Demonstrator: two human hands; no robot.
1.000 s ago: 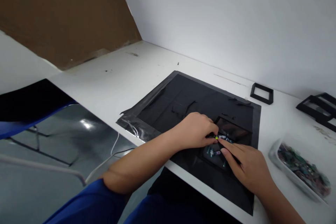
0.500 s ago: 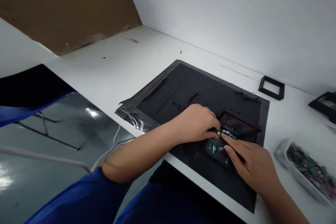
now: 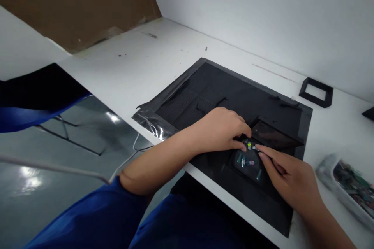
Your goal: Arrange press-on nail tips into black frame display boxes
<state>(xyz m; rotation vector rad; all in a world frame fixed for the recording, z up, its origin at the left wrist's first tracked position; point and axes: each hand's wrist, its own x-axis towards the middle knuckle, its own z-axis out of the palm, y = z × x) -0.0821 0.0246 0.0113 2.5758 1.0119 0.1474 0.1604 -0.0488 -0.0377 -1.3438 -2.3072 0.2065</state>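
A shallow black case [image 3: 242,170] lies on the black mat, its dark, see-through-looking lid [image 3: 276,134] tilted up behind. Several small shiny pieces are inside, among them a yellow-green one [image 3: 249,146], a small whitish one [image 3: 254,147] and a pinkish one [image 3: 251,162]. My left hand [image 3: 224,130] is at the case's far left corner, thumb and forefinger apart beside the yellow-green piece. From the right, my right hand [image 3: 292,179] reaches in with thumb and forefinger drawn close together near the whitish piece; what lies between the tips is too small to make out.
The black mat [image 3: 233,85] is taped onto a white table [image 3: 117,74]. A clear tub [image 3: 330,175] of small mixed pieces stands at the right. Behind lies a black frame [image 3: 317,92]. A black-and-blue chair [image 3: 43,97] and a pale cable [image 3: 58,167] are at the left.
My left thumb and forefinger have parted from the yellow-green piece, which now shows between the hands. My right thumb has closed toward its forefinger. The view has shifted slightly.
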